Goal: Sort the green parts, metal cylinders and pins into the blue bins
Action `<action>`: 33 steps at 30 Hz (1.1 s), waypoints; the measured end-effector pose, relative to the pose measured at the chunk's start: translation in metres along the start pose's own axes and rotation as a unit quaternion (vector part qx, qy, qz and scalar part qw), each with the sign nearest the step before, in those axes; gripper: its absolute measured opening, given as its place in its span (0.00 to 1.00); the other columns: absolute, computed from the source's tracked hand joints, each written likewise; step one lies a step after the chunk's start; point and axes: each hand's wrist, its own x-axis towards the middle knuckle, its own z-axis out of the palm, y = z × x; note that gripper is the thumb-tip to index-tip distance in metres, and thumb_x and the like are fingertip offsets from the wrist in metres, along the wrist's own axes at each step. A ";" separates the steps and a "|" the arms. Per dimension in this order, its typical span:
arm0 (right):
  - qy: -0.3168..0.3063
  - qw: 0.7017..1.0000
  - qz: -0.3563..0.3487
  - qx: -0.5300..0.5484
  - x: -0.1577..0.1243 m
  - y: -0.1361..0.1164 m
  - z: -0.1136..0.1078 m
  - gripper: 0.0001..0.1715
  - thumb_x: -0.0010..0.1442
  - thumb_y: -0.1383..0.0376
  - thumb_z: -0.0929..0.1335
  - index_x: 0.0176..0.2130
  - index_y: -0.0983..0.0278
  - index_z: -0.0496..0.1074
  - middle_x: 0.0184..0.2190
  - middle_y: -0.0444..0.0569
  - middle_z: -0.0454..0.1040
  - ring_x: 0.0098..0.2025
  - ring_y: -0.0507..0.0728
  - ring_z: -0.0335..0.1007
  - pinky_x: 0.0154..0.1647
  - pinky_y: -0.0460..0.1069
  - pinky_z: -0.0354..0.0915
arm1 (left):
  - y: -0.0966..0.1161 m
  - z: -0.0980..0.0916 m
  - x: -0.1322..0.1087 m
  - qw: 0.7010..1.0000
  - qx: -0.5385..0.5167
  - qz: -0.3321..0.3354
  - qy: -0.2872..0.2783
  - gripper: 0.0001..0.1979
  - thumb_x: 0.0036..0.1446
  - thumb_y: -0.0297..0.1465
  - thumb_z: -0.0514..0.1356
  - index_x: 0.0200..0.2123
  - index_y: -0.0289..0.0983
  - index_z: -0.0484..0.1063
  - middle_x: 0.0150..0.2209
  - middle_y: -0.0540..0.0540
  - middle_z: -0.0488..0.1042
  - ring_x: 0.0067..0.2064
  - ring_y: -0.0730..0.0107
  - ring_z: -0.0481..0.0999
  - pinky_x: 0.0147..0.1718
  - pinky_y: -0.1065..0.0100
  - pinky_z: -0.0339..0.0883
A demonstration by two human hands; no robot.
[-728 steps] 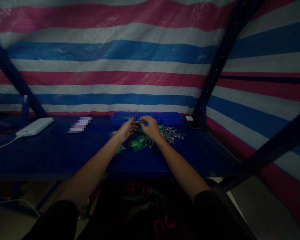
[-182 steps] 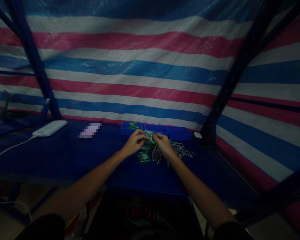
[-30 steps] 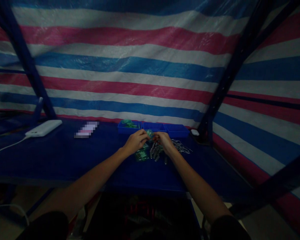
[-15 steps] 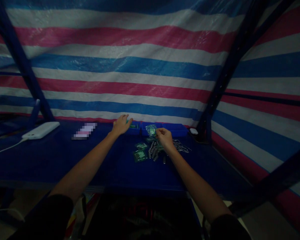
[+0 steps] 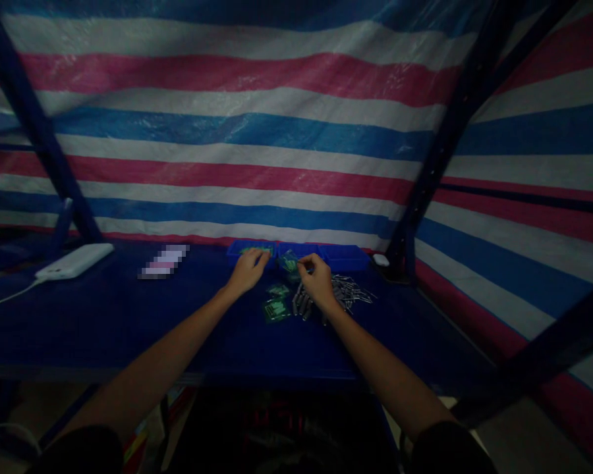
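Note:
My right hand (image 5: 317, 276) pinches a small clear plastic bag (image 5: 290, 262) with green pieces in it, held in front of the blue bins. My left hand (image 5: 250, 271) is just left of this bag, at the front of the left blue bin (image 5: 234, 247); its fingers reach out, slightly bent, and I see nothing in them. Green pieces (image 5: 257, 250) lie in that bin. Below the hands, more small bags with green pieces (image 5: 277, 309) rest on the blue table. A pile of metal screws or bolts (image 5: 348, 293) lies beside and partly behind my right hand.
Two more blue bins, a middle one (image 5: 301, 249) and a right one (image 5: 346, 255), stand in the row. A white power bank (image 5: 74, 261) with a cable and a pixelated flat item (image 5: 164, 262) lie to the left. A small white case (image 5: 380, 260) sits by the right post.
My left hand has come down from over the left bin toward the bag. My right hand has shifted slightly left with the bag, which now hangs more tilted.

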 end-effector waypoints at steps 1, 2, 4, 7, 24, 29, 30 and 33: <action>0.007 0.999 -0.035 -0.016 0.000 -0.003 -0.002 0.03 0.50 0.67 0.62 0.26 0.63 0.65 0.25 0.44 0.66 0.29 0.53 0.63 0.31 0.47 0.60 | 0.006 0.005 -0.003 0.991 -0.109 -0.060 -0.040 0.30 0.57 0.50 0.40 0.34 0.34 0.72 0.30 0.42 0.72 0.34 0.65 0.70 0.36 0.64 0.62; 0.010 0.997 -0.068 -0.027 0.000 -0.006 -0.004 0.04 0.51 0.68 0.62 0.27 0.63 0.65 0.25 0.45 0.65 0.30 0.53 0.63 0.31 0.47 0.60 | 0.012 0.010 -0.006 0.967 -0.205 -0.115 -0.100 0.34 0.56 0.53 0.37 0.33 0.33 0.72 0.26 0.44 0.71 0.29 0.68 0.69 0.31 0.66 0.62; 0.002 0.992 -0.123 -0.035 0.000 -0.011 -0.009 0.05 0.51 0.70 0.61 0.27 0.63 0.66 0.29 0.46 0.65 0.33 0.54 0.64 0.33 0.48 0.61 | 0.021 0.017 -0.011 0.906 -0.340 -0.191 -0.165 0.35 0.54 0.55 0.39 0.32 0.32 0.72 0.23 0.46 0.69 0.23 0.74 0.66 0.24 0.71 0.59; -0.020 0.984 -0.174 -0.037 0.000 -0.014 -0.011 0.06 0.51 0.72 0.62 0.27 0.63 0.67 0.33 0.49 0.65 0.38 0.54 0.64 0.39 0.49 0.62 | 0.025 0.016 -0.015 0.854 -0.419 -0.242 -0.190 0.25 0.51 0.50 0.54 0.30 0.31 0.71 0.23 0.48 0.68 0.20 0.79 0.63 0.20 0.74 0.54; -0.149 0.958 0.161 0.185 -0.001 -0.004 0.004 0.19 0.48 0.51 0.65 0.24 0.65 0.69 0.18 0.40 0.65 0.22 0.50 0.57 0.27 0.45 0.54 | 0.017 0.008 -0.019 0.971 -0.006 0.236 -0.030 0.14 0.48 0.20 0.54 0.37 0.37 0.71 0.40 0.46 0.63 0.43 0.67 0.66 0.38 0.68 0.64; -0.063 0.985 0.094 0.128 -0.002 0.008 0.010 0.12 0.48 0.59 0.65 0.28 0.66 0.71 0.24 0.44 0.70 0.28 0.52 0.63 0.32 0.47 0.58 | 0.011 0.011 -0.018 0.973 0.020 0.225 -0.056 0.16 0.51 0.22 0.53 0.42 0.40 0.71 0.41 0.46 0.61 0.42 0.68 0.66 0.43 0.64 0.63; -0.045 0.990 0.082 0.104 -0.002 0.009 0.010 0.11 0.49 0.60 0.65 0.29 0.66 0.71 0.25 0.45 0.70 0.29 0.53 0.64 0.33 0.48 0.59 | 0.011 0.012 -0.018 0.974 0.017 0.214 -0.064 0.15 0.52 0.24 0.53 0.42 0.40 0.71 0.40 0.46 0.62 0.41 0.68 0.66 0.42 0.64 0.63; -0.022 0.999 0.014 0.036 -0.002 0.008 0.006 0.09 0.50 0.63 0.65 0.31 0.65 0.71 0.29 0.47 0.71 0.33 0.55 0.65 0.36 0.49 0.60 | 0.013 0.015 -0.017 0.984 -0.026 0.146 -0.095 0.12 0.54 0.32 0.54 0.40 0.38 0.73 0.34 0.47 0.67 0.35 0.69 0.67 0.37 0.66 0.62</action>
